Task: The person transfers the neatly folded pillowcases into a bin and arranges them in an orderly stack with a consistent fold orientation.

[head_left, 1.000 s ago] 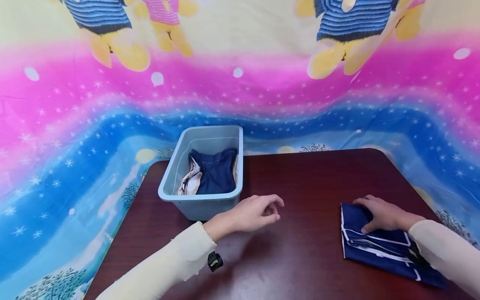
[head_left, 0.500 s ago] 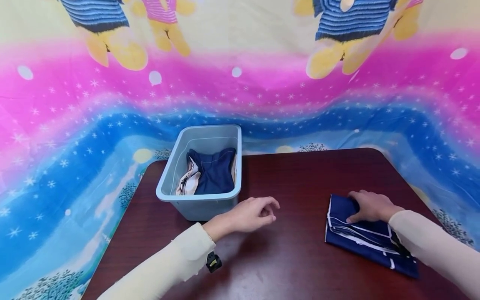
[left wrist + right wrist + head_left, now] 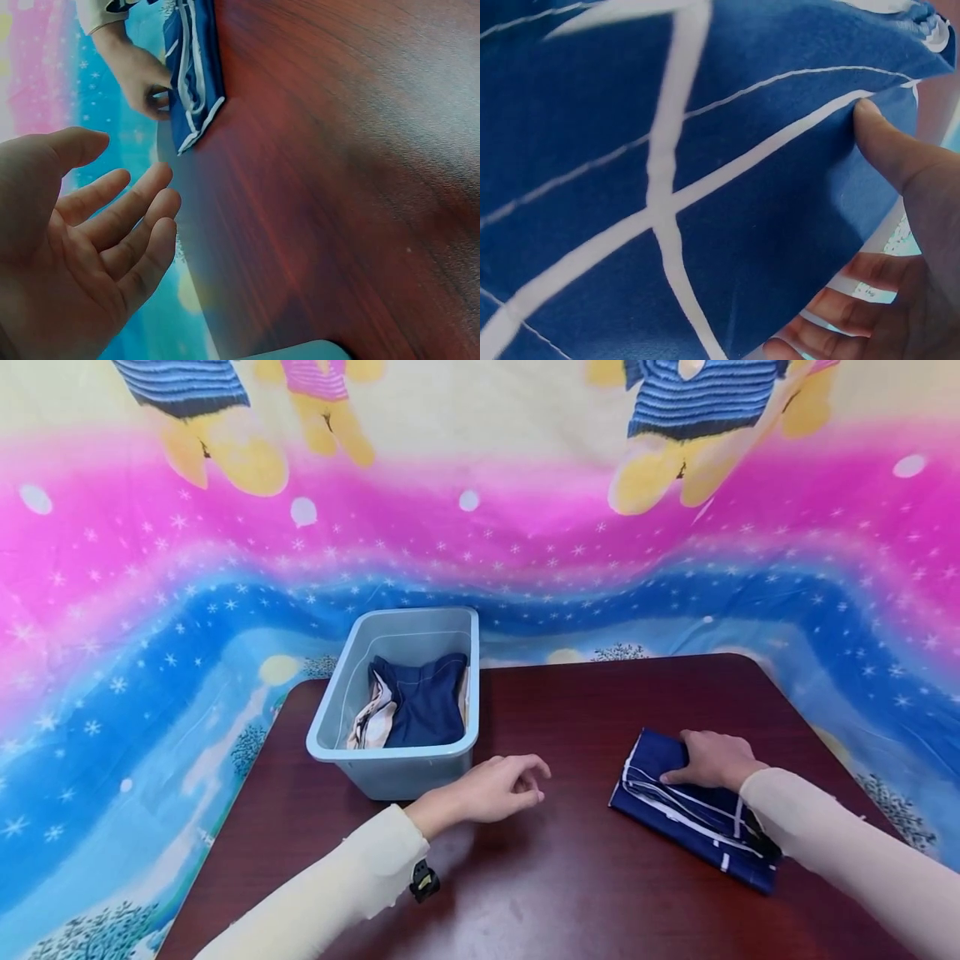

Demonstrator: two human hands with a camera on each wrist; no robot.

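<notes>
My right hand [image 3: 715,760] grips the far edge of a folded navy cloth with white trim [image 3: 686,814] on the right side of the table. In the right wrist view the thumb of the right hand [image 3: 915,165] lies on top of the folded navy cloth [image 3: 765,202], and its fingers go under the edge. My left hand [image 3: 498,787] hovers over the table in front of the bin, fingers loosely bent and holding nothing. From the left wrist view, the left palm [image 3: 90,247] shows bare, with the folded cloth [image 3: 196,67] farther off.
A grey-blue plastic bin [image 3: 397,753] stands at the back left of the dark red-brown table [image 3: 555,868]. Inside it lie a navy cloth [image 3: 427,706] and a pale patterned cloth [image 3: 372,718]. A printed curtain [image 3: 525,527] hangs behind the table.
My right hand has drawn the folded navy cloth leftward and a little away from me across the table, turning it slightly. The left hand has kept nearly the same place.
</notes>
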